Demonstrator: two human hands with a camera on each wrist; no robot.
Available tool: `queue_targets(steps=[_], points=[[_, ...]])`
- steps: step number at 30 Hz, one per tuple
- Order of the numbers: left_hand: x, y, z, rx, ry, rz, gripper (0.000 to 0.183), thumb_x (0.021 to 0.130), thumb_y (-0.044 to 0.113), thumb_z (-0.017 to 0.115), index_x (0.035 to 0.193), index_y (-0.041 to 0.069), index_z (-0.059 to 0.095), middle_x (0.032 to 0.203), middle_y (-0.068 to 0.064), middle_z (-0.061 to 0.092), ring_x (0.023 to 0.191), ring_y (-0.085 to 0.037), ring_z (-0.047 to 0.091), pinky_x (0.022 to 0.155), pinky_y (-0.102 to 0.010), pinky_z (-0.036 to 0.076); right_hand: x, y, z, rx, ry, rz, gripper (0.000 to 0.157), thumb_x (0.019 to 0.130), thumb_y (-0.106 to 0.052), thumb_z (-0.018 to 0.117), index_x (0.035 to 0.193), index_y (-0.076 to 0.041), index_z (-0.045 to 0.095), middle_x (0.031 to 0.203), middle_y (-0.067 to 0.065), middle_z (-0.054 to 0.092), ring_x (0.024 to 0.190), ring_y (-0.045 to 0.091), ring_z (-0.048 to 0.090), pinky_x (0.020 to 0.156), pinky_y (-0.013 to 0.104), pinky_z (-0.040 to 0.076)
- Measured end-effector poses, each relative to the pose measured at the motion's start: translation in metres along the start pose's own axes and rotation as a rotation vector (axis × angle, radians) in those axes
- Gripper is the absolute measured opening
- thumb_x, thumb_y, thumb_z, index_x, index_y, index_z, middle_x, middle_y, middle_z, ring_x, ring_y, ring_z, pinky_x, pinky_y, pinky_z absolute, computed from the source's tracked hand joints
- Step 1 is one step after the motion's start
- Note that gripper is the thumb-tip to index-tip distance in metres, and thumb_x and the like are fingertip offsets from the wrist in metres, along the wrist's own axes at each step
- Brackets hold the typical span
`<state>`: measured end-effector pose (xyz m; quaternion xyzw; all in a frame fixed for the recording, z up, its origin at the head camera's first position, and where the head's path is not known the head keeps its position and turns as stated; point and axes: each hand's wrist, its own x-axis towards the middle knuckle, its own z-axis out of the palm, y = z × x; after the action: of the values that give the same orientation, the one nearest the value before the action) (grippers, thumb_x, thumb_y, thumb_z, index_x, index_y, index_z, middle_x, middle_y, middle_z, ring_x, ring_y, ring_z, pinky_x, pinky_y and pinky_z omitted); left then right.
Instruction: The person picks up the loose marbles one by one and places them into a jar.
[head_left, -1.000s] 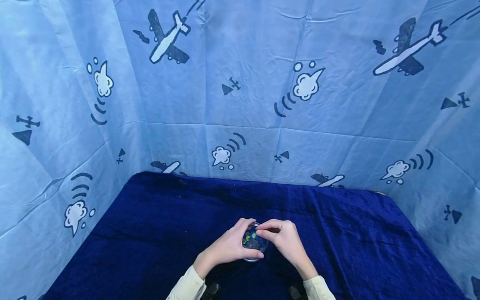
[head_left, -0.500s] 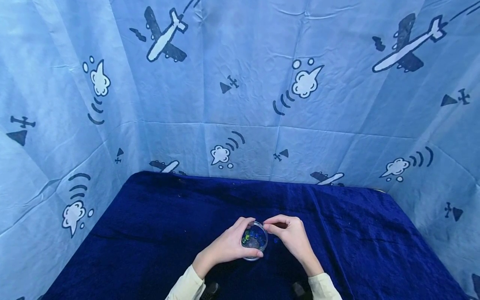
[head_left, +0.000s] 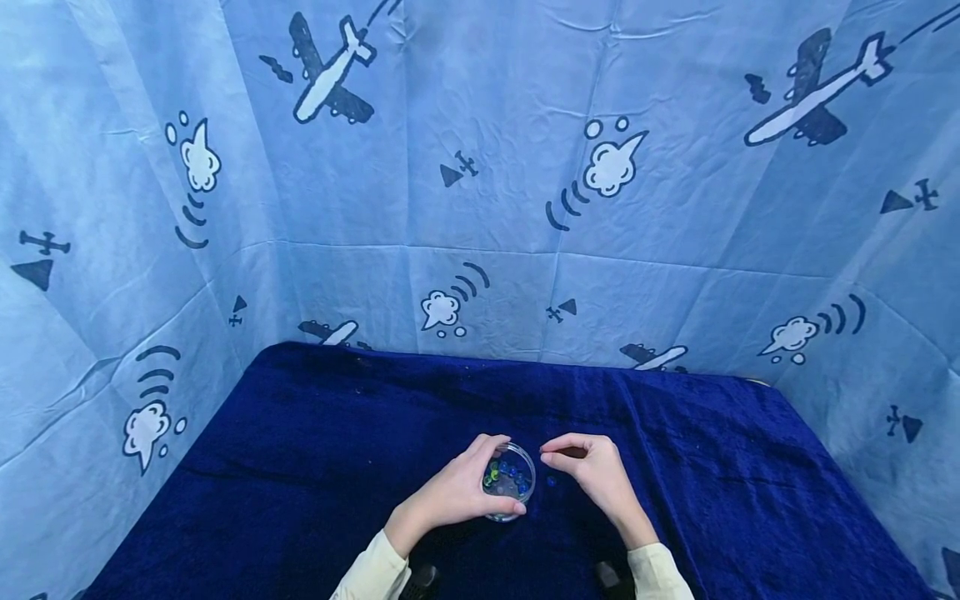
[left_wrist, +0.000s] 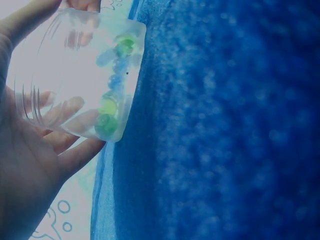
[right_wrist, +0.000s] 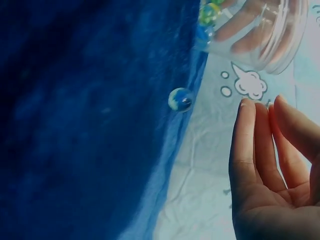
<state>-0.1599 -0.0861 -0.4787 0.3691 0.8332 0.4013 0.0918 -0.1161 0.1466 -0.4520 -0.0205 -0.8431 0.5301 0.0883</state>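
My left hand point(head_left: 467, 487) grips a clear plastic jar point(left_wrist: 75, 50), thumb on the near side and fingers around the far side. The jar has a threaded, uncovered mouth and its base is right at the dark blue cloth. Inside, several green and blue glass marbles point(left_wrist: 106, 107) lie on the bottom. Just right of the jar, my right hand point(head_left: 592, 471) hovers with thumb and fingertips brought close together; no marble shows between them in the right wrist view. Below those fingertips, one loose blue-and-white marble point(right_wrist: 180, 100) lies on the cloth.
Dark blue velvet cloth point(head_left: 360, 417) covers the table, with a long crease on the right side. Light blue curtains point(head_left: 495, 208) printed with planes and clouds hang behind and at both sides.
My right hand has moved from over the jar's mouth to its right side, uncovering the loose marble on the cloth. My left hand keeps its grip on the jar.
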Motion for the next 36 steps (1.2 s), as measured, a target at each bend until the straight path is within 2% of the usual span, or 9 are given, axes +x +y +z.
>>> queue_targets(steps=[7,13,19,24,32,36], points=[[0.0,0.001,0.0,-0.002,-0.005,-0.004,0.092,0.082,0.055,0.082,0.152,0.008,0.044,0.139,-0.007,0.054,0.123,-0.02,0.056,0.105,-0.041,0.048,0.001,0.007,-0.004,-0.003,-0.052,0.017,0.007,0.086,-0.002,0.081,0.093,-0.001,0.08,0.092,0.007,0.078,0.085,0.011,0.071,0.077,0.023,0.053],[0.0,0.002,-0.001,-0.008,-0.01,-0.006,0.091,0.083,0.054,0.082,0.152,0.008,0.044,0.137,-0.007,0.054,0.121,-0.02,0.056,0.104,-0.041,0.048,0.001,0.016,-0.008,-0.043,-0.154,-0.021,0.014,0.085,-0.004,0.083,0.098,0.001,0.079,0.097,0.01,0.077,0.086,0.016,0.072,0.075,0.024,0.055],[0.0,0.001,0.0,-0.002,-0.006,-0.006,0.09,0.083,0.054,0.082,0.151,0.009,0.045,0.136,-0.007,0.054,0.121,-0.02,0.057,0.104,-0.041,0.049,0.001,0.024,-0.01,-0.029,-0.238,-0.053,0.017,0.083,0.002,0.082,0.099,0.005,0.077,0.096,0.014,0.076,0.086,0.02,0.073,0.074,0.024,0.057],[0.0,0.002,-0.001,-0.006,-0.005,-0.005,0.091,0.082,0.054,0.082,0.152,0.009,0.044,0.136,-0.007,0.054,0.122,-0.02,0.057,0.103,-0.041,0.049,0.001,0.026,-0.01,-0.049,-0.269,-0.07,0.017,0.081,0.006,0.081,0.097,0.006,0.076,0.093,0.014,0.076,0.085,0.022,0.073,0.072,0.025,0.058],[0.001,0.003,-0.001,-0.005,-0.002,-0.003,0.09,0.083,0.053,0.082,0.152,0.009,0.044,0.137,-0.007,0.054,0.122,-0.021,0.057,0.103,-0.04,0.049,0.001,0.028,-0.01,-0.141,-0.29,-0.102,0.016,0.076,0.009,0.081,0.089,-0.001,0.077,0.085,0.006,0.073,0.076,0.01,0.067,0.068,0.023,0.056],[0.0,0.002,0.0,-0.007,-0.001,-0.004,0.09,0.083,0.053,0.082,0.151,0.009,0.045,0.137,-0.007,0.054,0.124,-0.021,0.056,0.104,-0.04,0.048,0.0,0.027,-0.01,-0.159,-0.302,-0.123,0.013,0.078,0.007,0.081,0.085,-0.002,0.076,0.082,0.003,0.071,0.073,0.007,0.064,0.066,0.023,0.055]])
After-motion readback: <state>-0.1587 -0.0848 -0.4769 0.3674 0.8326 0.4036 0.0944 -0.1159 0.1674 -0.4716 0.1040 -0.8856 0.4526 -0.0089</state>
